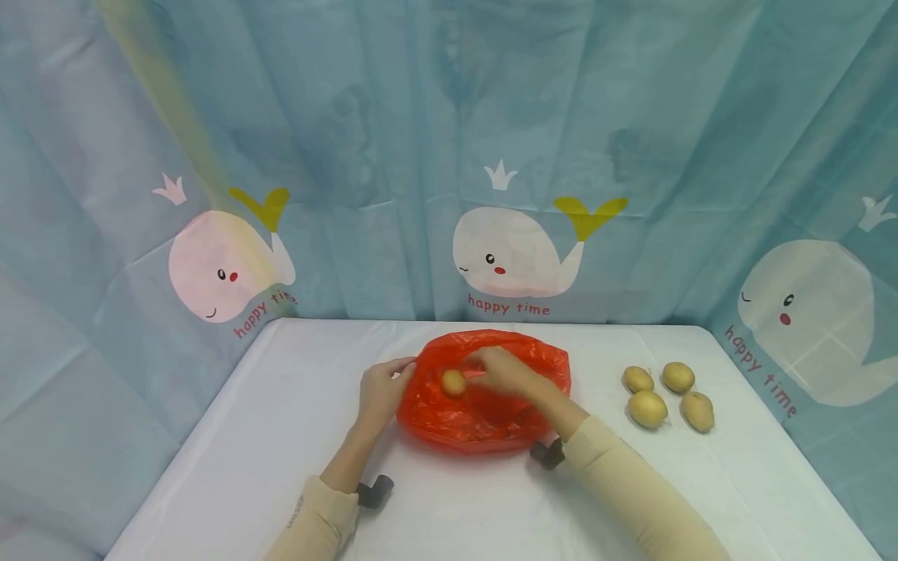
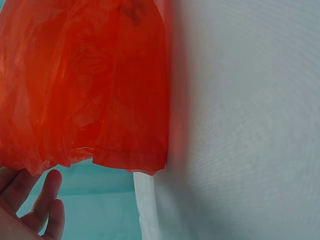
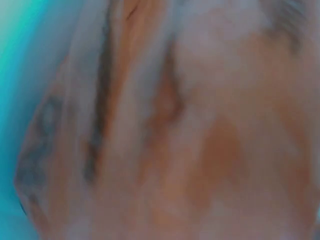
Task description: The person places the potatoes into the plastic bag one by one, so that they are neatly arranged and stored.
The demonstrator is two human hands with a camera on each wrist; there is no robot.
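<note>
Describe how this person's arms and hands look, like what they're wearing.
The left sleeve and right sleeve are plain cream, ending short of the wrists. The left one carries small, dark lettering, too small to read. A dark, rounded gadget shows beside each forearm: left gadget, right gadget. The left hand and right hand wear no gloves.

A translucent red, crinkled plastic bag (image 1: 466, 428); yellowish-tan oval potatoes (image 1: 648, 409) near the white tabletop's (image 1: 477, 506) right edge; beyond the far edge, a blue fabric curtain (image 1: 407, 140) patterned with white, yellow-tailed whales (image 1: 522, 253) and red lettering (image 1: 517, 308).
</note>
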